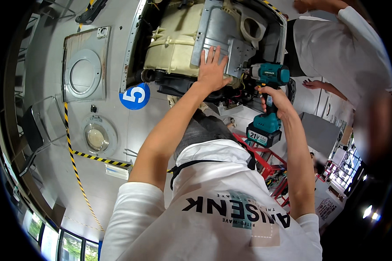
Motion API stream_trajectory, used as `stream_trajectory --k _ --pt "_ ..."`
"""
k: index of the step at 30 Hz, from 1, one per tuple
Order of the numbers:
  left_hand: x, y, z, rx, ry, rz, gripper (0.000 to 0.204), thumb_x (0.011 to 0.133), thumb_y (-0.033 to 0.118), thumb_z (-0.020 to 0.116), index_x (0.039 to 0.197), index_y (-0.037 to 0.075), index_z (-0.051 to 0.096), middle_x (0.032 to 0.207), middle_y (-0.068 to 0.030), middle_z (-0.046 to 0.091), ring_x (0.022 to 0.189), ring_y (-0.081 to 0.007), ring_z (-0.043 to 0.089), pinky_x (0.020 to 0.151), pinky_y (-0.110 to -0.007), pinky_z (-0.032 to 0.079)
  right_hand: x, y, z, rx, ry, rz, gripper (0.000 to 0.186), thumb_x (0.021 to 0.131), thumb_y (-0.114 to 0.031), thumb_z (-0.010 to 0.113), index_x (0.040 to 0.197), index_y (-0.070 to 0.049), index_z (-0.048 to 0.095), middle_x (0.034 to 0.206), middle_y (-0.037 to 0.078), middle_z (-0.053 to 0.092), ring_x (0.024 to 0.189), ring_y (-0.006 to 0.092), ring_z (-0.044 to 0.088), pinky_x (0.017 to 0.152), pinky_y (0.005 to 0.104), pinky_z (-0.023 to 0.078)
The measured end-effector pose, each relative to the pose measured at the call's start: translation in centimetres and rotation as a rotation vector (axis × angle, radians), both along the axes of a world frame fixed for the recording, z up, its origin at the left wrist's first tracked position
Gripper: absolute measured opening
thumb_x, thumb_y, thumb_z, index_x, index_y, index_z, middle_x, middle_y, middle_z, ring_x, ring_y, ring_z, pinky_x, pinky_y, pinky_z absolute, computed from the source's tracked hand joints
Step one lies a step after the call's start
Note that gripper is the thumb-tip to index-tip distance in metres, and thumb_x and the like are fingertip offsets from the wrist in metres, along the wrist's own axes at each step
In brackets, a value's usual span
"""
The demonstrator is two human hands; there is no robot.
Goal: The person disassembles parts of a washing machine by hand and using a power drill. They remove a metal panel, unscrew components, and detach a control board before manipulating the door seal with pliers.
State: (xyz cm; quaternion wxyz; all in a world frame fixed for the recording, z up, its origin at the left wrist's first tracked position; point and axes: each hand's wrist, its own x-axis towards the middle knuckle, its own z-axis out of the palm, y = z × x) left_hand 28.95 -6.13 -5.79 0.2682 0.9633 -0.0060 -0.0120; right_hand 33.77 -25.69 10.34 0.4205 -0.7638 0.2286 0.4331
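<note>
A washing machine lies opened before me, with its cream plastic tub (172,50) showing inside the cabinet frame (133,43). My left hand (211,71) rests with fingers spread on the grey metal plate (211,28) that covers part of the tub. In my right hand (276,101) is a teal and black cordless impact wrench (269,75), gripped by its handle, index finger near the trigger. Its nose points left at the plate's lower right corner; whether the tip touches a fastener cannot be made out. Wires and dark parts sit just below that spot.
On the floor to the left lie a front panel with a round opening (85,71) and a round door (99,137). Black-and-yellow tape (72,158) marks the floor. A chair (37,126) stands further left. Another person (335,48) is close on the right. A red cart (270,163) stands beside me.
</note>
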Motion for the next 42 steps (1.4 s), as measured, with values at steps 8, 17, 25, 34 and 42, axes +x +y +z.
stream_trajectory --k 8,17,25,34,42 --pt "5.9 -2.2 -2.6 -0.194 -0.181 -0.068 0.042 0.070 0.023 0.074 0.107 0.008 0.062 0.109 -0.0153 0.054 0.102 -0.0343 0.052 0.089 -0.045 0.042 -0.9 -3.1 -1.7 0.068 0.028 -0.132 0.025 0.084 -0.020 0.063 0.101 -0.001 0.062 0.061 0.004 0.053 0.049 0.0128 0.049 0.045 0.0264 0.041" --pt "7.6 -2.6 -4.7 -0.120 -0.076 -0.250 0.033 0.075 0.023 0.073 0.105 0.011 0.065 0.109 -0.0130 0.056 0.104 -0.0331 0.051 0.086 -0.046 0.042 -3.5 -5.7 -4.5 0.101 0.037 -0.138 0.031 0.082 -0.021 0.063 0.105 0.000 0.062 0.059 0.003 0.052 0.047 0.0121 0.048 0.045 0.0262 0.040" --pt "8.1 -5.0 -6.2 -0.031 -0.077 -0.267 0.025 0.072 0.019 0.074 0.093 0.008 0.066 0.105 -0.0114 0.054 0.101 -0.0343 0.050 0.084 -0.046 0.042 -4.8 -6.6 -6.9 0.149 0.069 -0.135 0.025 0.085 -0.016 0.062 0.103 0.000 0.059 0.060 0.004 0.052 0.048 0.0127 0.050 0.044 0.0264 0.040" --pt "8.0 -4.5 -7.8 -0.093 -0.091 -0.270 0.017 0.073 0.012 0.071 0.087 0.005 0.065 0.101 -0.0119 0.055 0.098 -0.0341 0.051 0.082 -0.044 0.044 -6.0 -7.3 -7.0 0.163 0.049 -0.241 0.018 0.083 -0.012 0.064 0.097 -0.002 0.059 0.058 0.003 0.051 0.045 0.0120 0.048 0.041 0.0260 0.039" --pt "8.0 -4.0 -6.9 -0.401 -0.046 -0.109 0.014 0.079 0.012 0.069 0.087 0.001 0.064 0.087 -0.0099 0.063 0.089 -0.0266 0.060 0.077 -0.039 0.047 -6.2 -7.8 -7.6 0.175 0.007 -0.208 0.017 0.083 -0.012 0.063 0.094 0.000 0.060 0.058 0.003 0.052 0.044 0.0117 0.048 0.042 0.0261 0.039"
